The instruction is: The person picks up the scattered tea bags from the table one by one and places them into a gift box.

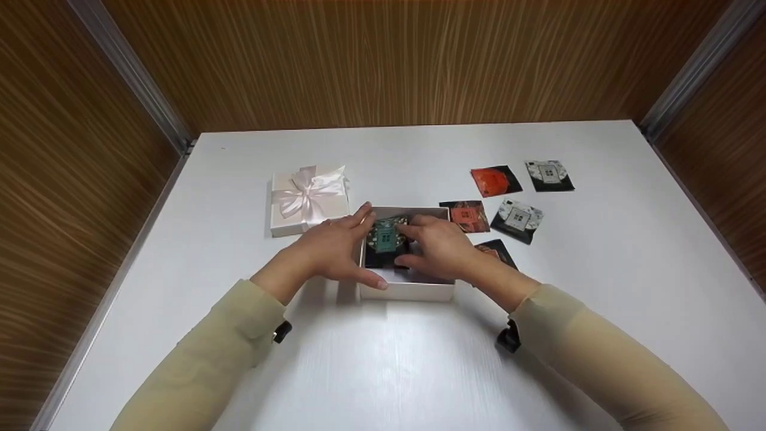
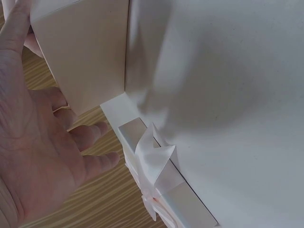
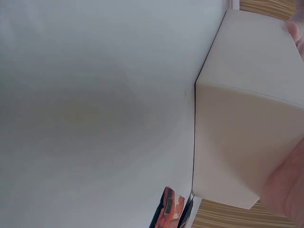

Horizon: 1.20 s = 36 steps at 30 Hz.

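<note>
In the head view a white box (image 1: 407,292) stands uncovered at the middle of the table. Inside, toward its left wall, is a green and black sachet (image 1: 386,238) with a patterned border. My left hand (image 1: 332,248) spans the box's left side, its thumb at the front rim and its fingertips at the back corner. In the left wrist view the other fingers hang loosely beside the box wall. My right hand (image 1: 440,245) reaches over the right rim and holds the sachet near its right edge with thumb and index finger. The right wrist view hides those fingertips behind the box.
A pale lid with a ribbon bow (image 1: 308,197) lies left of the box. Several flat sachets are scattered to the right, among them a red and black sachet (image 1: 495,181) and a white and black sachet (image 1: 549,175). A wooden panel (image 1: 383,66) rises behind the table.
</note>
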Motion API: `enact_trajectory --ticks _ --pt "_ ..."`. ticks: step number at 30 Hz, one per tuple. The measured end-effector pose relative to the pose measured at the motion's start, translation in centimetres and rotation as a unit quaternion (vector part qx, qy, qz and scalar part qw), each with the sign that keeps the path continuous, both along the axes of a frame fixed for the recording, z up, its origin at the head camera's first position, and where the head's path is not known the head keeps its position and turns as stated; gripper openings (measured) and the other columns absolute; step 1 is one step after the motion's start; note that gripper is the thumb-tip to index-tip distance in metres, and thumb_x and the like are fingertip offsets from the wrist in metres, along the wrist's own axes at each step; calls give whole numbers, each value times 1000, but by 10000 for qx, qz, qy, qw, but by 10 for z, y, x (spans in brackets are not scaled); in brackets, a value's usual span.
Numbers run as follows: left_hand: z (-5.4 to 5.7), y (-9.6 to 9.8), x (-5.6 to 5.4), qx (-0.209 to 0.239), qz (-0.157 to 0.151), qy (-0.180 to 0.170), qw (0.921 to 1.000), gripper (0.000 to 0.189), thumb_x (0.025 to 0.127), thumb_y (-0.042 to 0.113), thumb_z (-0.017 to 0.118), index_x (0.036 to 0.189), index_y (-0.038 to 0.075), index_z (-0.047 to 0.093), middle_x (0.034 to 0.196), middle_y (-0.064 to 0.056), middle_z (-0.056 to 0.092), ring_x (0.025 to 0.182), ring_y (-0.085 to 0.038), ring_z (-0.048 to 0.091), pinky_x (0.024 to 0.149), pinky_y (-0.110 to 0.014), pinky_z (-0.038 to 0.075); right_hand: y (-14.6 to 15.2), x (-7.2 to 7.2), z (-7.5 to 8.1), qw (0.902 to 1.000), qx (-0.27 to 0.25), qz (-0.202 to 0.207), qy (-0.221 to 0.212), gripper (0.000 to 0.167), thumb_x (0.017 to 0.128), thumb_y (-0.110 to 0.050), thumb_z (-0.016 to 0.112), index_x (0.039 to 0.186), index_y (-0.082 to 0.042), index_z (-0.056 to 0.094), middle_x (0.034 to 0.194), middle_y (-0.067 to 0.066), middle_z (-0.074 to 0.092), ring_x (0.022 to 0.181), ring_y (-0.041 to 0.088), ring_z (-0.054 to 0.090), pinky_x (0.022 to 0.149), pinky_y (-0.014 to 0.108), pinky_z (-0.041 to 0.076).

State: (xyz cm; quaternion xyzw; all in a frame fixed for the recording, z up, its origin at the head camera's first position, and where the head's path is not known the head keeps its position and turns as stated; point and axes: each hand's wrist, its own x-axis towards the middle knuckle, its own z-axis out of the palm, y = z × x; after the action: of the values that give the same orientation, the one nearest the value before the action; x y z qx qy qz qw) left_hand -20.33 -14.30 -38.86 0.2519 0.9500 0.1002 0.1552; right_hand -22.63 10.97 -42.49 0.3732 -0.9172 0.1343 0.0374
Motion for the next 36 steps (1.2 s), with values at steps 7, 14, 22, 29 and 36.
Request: enact_trajectory --ticks 7,14,22,29,36 --pt "-1 1 1 -21 8 -37 10000 138 73 92 68 172 14 12 179 -2 -1 157 -37 28 126 -58 24 2 2 0 9998 -146 -41 -114 67 95 -45 80 144 -3 65 117 17 69 99 32 67 85 53 57" --pt "1 2 2 -16 -14 17 10000 138 73 90 71 171 12 15 179 -3 1 155 -40 32 125 -59 26 5 4 -2 9968 -751 -145 -213 62 97 -40 78 143 0 65 120 19 69 108 34 67 93 53 56" --pt "0 1 2 23 -51 65 10000 138 72 90 70 171 11 15 179 -6 4 157 -38 30 124 -58 28 12 4 -4 9813 -1901 -30 -313 53 99 -28 79 142 1 65 118 16 71 104 29 68 89 47 58" --pt "0 1 -1 -19 51 -5 10000 140 70 94 68 172 12 15 179 -3 3 157 -37 29 126 -58 25 32 -2 7 9655 -2590 -159 -208 49 100 -23 78 142 -1 65 105 13 73 97 32 69 86 46 59" --pt "0 1 -2 -60 48 -60 10000 141 71 93 69 172 12 13 179 -3 1 156 -39 30 126 -59 24 70 -16 21 9483 -3073 -705 -365 49 99 -14 78 144 -1 64 103 7 72 91 16 64 82 35 57"
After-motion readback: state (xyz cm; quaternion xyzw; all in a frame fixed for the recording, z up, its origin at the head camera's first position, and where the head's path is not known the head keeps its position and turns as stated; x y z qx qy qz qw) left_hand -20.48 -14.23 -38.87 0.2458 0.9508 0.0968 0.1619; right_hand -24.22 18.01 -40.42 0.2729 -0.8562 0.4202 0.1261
